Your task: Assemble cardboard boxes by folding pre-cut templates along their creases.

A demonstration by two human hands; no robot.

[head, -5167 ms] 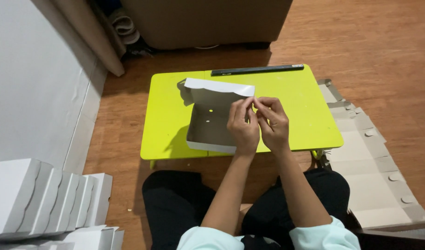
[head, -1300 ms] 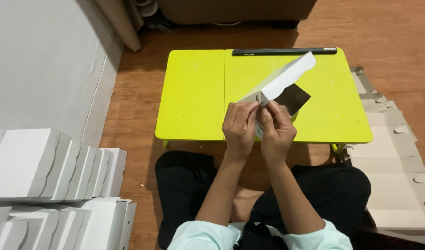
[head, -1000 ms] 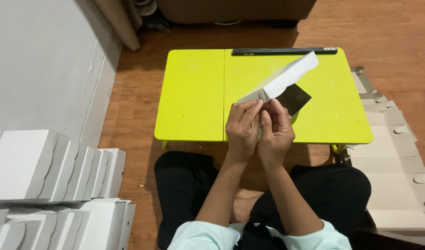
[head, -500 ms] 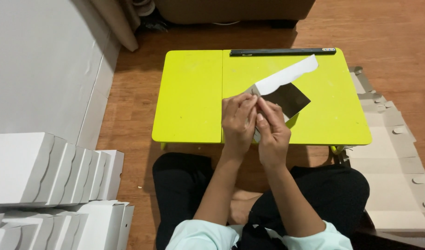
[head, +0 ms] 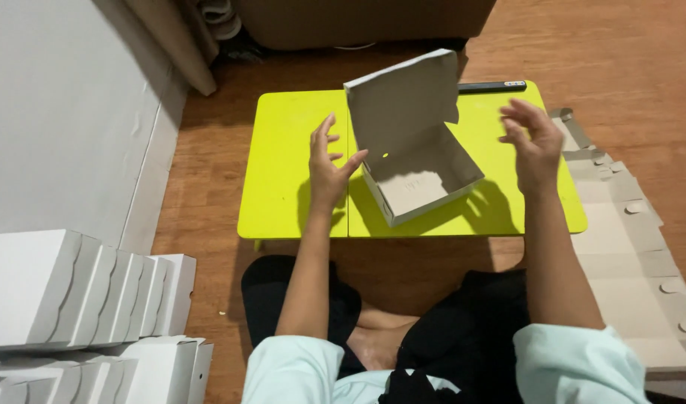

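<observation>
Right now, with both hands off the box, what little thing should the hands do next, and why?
Probably bring both hands in and fold the lid down. The box stands formed on the yellow table with its lid upright, and the left hand and right hand hover open on either side, holding nothing.

Left hand (head: 326, 166) and right hand (head: 532, 141) raised, fingers spread (holding nothing).

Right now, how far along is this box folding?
Done: the cardboard box stands formed on the yellow table, lid up, and folded boxes are stacked at left. In hand: nothing; the left hand and right hand hover open beside it. Left: lid unclosed, flat blanks waiting at right.
</observation>
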